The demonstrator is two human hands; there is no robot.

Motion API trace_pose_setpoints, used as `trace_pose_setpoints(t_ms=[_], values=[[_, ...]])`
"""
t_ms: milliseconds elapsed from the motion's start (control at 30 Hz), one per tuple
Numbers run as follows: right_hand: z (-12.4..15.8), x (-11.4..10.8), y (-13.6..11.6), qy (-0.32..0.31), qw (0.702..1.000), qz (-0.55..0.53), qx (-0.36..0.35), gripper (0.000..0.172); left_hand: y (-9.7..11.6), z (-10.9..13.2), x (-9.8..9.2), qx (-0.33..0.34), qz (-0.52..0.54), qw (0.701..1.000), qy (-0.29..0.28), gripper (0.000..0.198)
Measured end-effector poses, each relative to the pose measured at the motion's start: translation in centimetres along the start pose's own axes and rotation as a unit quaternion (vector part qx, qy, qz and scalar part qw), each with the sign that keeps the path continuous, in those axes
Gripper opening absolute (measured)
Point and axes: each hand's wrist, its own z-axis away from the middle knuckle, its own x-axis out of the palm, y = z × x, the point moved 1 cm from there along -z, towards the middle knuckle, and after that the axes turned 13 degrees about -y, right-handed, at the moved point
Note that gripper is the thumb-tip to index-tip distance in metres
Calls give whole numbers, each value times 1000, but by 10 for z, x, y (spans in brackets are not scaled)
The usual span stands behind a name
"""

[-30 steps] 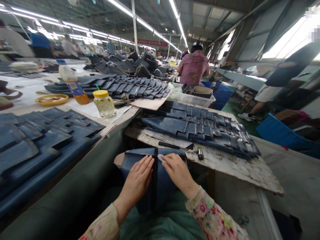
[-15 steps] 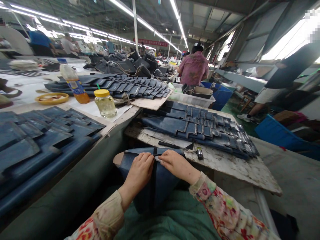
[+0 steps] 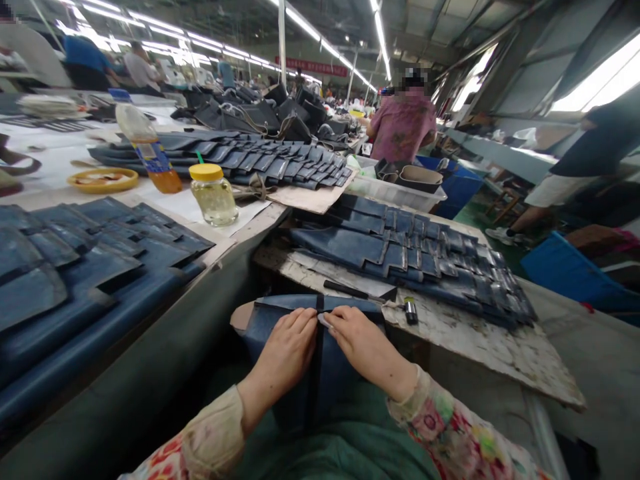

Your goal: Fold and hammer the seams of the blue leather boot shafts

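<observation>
A dark blue leather-like piece (image 3: 333,373) with a black strip down its middle rests over my lap, its top edge folded. My left hand (image 3: 290,343) is closed on that edge, just left of the strip. Close beside it, my right hand (image 3: 363,340) pinches the same edge, and something small and whitish (image 3: 324,321) shows at its fingertips. The undersides of both hands' fingers are hidden. Beyond the hands, a black-handled tool (image 3: 350,290) and a small dark cylinder (image 3: 411,311) lie on the worn board (image 3: 500,350).
Overlapping blue pieces (image 3: 425,257) cover the board; more (image 3: 75,267) lie at left. A yellow-lidded jar (image 3: 213,197), an orange-liquid bottle (image 3: 153,160) and a yellow dish (image 3: 103,180) stand on the left table. A person in pink (image 3: 403,127) is ahead, near a clear bin (image 3: 420,200).
The view has shifted slightly, so most of the surroundings sit further right. Both hands stay at the folded edge, with only a slight change in finger pose.
</observation>
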Motion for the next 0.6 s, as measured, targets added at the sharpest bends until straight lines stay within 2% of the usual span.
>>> trace_pose_setpoints(t_ms=[133, 300, 433, 600], values=[[-6, -3, -2, -10, 1000, 24, -17, 29, -5, 2, 2, -5, -6, 1000, 21, 29], [-17, 4, -7, -1, 998, 61, -10, 33, -9, 5, 1, -12, -3, 1000, 16, 28], [-27, 12, -6, 21, 994, 106, 17, 37, -5, 5, -1, -22, 4, 1000, 4, 32], [-30, 13, -1, 45, 993, 107, 6, 36, 2, 2, -3, -25, 9, 1000, 9, 32]])
